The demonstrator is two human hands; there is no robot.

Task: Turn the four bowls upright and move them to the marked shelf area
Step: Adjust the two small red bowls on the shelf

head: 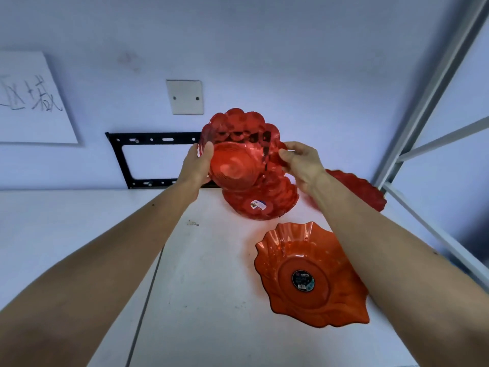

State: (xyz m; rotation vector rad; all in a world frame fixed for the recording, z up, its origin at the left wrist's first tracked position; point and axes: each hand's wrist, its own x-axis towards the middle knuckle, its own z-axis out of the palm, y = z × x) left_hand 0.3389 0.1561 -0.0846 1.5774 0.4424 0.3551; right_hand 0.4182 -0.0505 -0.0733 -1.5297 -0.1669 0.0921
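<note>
Noted nearest, on the white table [206,274], 1 orange bowl [315,250] with a wavy rim and a dark round label in its middle, partly under the right forearm. Could not tell for sure whether it lay upright or turned over.

Found further on a red scalloped bowl [267,205] resting on the table, with a small sticker on it. Saw just above it the held bowl [235,160], lifted clear of the table and tipped on its edge, the rounded base toward the camera and the opening toward the wall. Held by both sides: left grip [198,162] closed on the left rim, thumb over the edge; right grip [301,165] pinching the right rim with thumb and fingers. Glimpsed a 4th bowl [365,189], also red, behind the right wrist, flat on the table near the metal frame [434,102].

Judged the bowls thin, clear plastic: light, rather stiff, smooth and so a little slippery, likely to crack only if dropped hard. Judged the scalloped rim the best place to hold, at 2 opposite points, for turning.

Saw on the wall beyond a black bracket [124,160], a blank cover plate [185,98], and a paper sheet [34,102] with handwriting at the left.
</note>
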